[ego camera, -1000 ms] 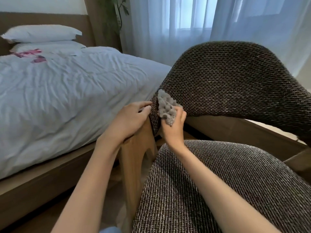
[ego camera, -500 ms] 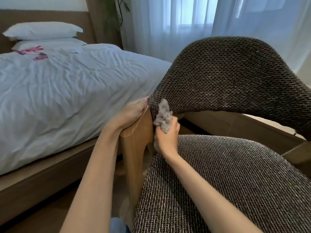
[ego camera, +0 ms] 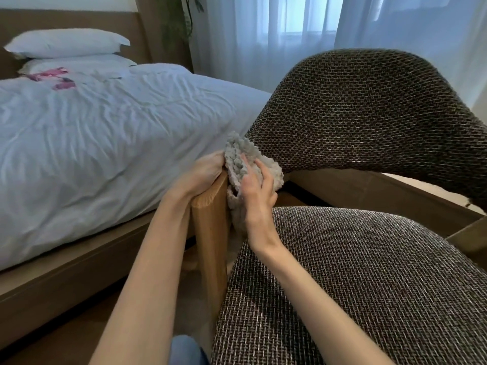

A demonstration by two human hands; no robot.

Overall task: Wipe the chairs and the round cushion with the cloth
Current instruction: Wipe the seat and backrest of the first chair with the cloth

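A chair with dark woven fabric fills the right half: its curved backrest (ego camera: 369,109) above, its seat (ego camera: 355,285) below, and a light wooden post (ego camera: 210,233) at the left side. My right hand (ego camera: 257,193) presses a nubby grey cloth (ego camera: 237,159) against the left end of the backrest, where it meets the post. My left hand (ego camera: 200,172) grips the top of the post from the left, touching the cloth's edge. No round cushion is in view.
A bed (ego camera: 105,140) with a white duvet and two pillows (ego camera: 66,43) stands close on the left, on a low wooden frame (ego camera: 66,272). Sheer curtains (ego camera: 290,30) hang behind the chair. A narrow strip of floor lies between bed and chair.
My right hand turned palm-down over the cloth and spread it wider across the backrest's left end. My left hand stayed on the post top.
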